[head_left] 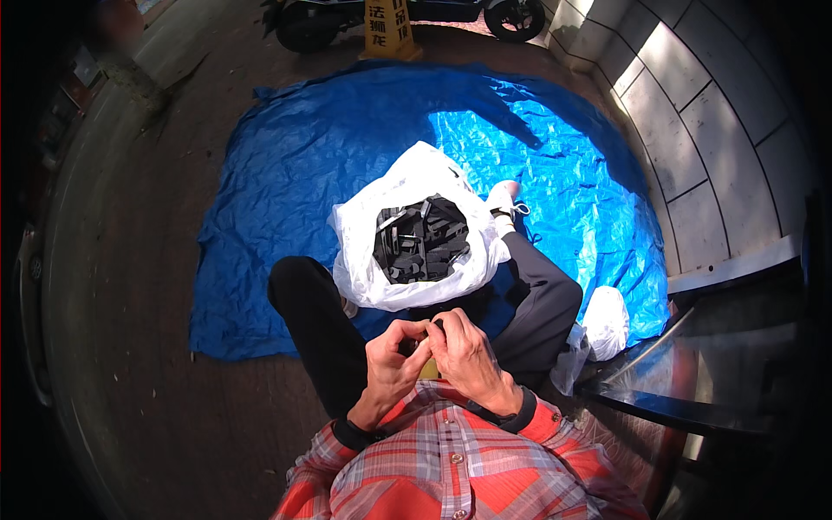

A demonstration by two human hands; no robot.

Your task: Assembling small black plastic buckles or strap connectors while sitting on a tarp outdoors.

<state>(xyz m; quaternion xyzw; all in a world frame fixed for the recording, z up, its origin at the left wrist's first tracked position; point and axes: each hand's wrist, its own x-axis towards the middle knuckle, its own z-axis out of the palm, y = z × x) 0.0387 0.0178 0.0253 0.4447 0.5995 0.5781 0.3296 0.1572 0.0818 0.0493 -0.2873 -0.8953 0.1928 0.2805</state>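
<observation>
My left hand (394, 366) and my right hand (468, 357) meet close in front of my chest. Both are closed, thumbs and fingertips pinched together. A small dark bit shows between the fingertips, mostly covered, and its kind cannot be made out. Just beyond the hands, between my bent legs, stands a white plastic sack (354, 251) with its mouth rolled wide. Inside it lies a heap of small black parts (422, 241), apparently plastic, some with lighter edges. Neither hand touches the sack.
A crumpled blue tarp (260, 182) spreads under the sack and my feet. Near my right knee sits a smaller white bag (607, 322). A dark-framed panel (676, 412) stands at the right, below a tiled wall (719, 147). Beyond the tarp are a yellow sign (390, 30) and a scooter (308, 30).
</observation>
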